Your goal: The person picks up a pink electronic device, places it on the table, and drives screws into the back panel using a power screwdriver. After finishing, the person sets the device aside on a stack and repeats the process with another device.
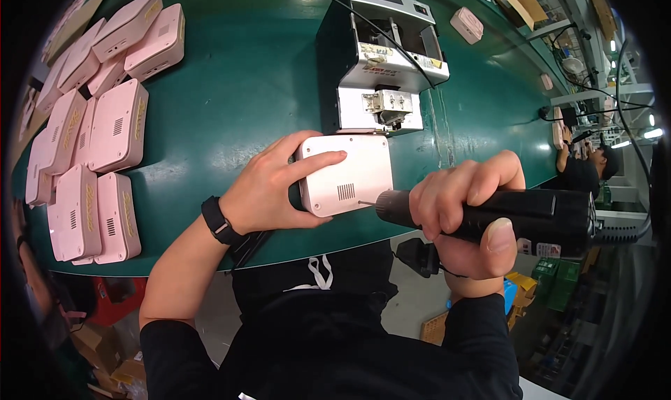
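A pale pink plastic box (pixel 335 173) with a small vent grille and corner screw holes lies on the green table in front of me. My left hand (pixel 283 180) grips its left side, thumb at the near edge and index finger stretched across the top. My right hand (pixel 468 211) is wrapped round a black corded electric screwdriver (pixel 538 215), held sideways. Its thin bit points left and reaches the box near its near right corner; whether it sits in a screw hole I cannot tell. Just behind the box stands a silver and black screw feeder (pixel 384 64).
Stacked pink boxes (pixel 115 127) fill the table's left side. Another pink box (pixel 467 25) lies beyond the feeder. A black cable crosses over the feeder. The screwdriver's cord (pixel 632 229) rises at right. A person (pixel 590 166) in black works farther along the right.
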### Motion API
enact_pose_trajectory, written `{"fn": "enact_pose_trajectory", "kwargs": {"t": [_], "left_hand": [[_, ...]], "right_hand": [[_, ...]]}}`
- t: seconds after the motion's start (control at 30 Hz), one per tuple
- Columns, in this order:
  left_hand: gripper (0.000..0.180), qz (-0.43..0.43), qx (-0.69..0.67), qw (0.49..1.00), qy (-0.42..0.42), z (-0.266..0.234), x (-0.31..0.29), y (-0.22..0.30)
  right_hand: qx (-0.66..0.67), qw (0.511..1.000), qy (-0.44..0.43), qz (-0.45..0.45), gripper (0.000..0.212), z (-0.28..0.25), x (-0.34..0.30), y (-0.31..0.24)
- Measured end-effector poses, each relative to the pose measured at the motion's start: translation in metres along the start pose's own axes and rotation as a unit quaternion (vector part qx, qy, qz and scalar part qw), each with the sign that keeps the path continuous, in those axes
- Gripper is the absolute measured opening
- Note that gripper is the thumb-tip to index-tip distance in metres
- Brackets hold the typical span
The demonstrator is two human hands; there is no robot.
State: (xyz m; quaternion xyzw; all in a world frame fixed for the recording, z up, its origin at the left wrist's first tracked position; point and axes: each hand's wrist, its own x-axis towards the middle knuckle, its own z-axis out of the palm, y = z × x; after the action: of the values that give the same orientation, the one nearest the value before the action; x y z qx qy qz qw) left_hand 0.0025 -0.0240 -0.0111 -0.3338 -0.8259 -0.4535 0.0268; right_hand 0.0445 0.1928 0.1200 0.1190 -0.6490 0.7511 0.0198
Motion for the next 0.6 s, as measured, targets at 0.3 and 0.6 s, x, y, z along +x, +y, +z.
{"fn": "enact_pose_trajectory", "kwargs": {"t": [0.3,0.6], "left_hand": [[0.077,0.003,0.022,1.0,-0.015,-0.005,0.002,0.005],[0.076,0.022,0.011,1.0,-0.011,-0.002,0.0,0.009]], "right_hand": [[0.011,0.998,-0.021,-0.057,0.038,-0.004,0.015,-0.002],[-0.077,0.976,0.081,-0.187,0.021,-0.023,0.089,0.002]]}}
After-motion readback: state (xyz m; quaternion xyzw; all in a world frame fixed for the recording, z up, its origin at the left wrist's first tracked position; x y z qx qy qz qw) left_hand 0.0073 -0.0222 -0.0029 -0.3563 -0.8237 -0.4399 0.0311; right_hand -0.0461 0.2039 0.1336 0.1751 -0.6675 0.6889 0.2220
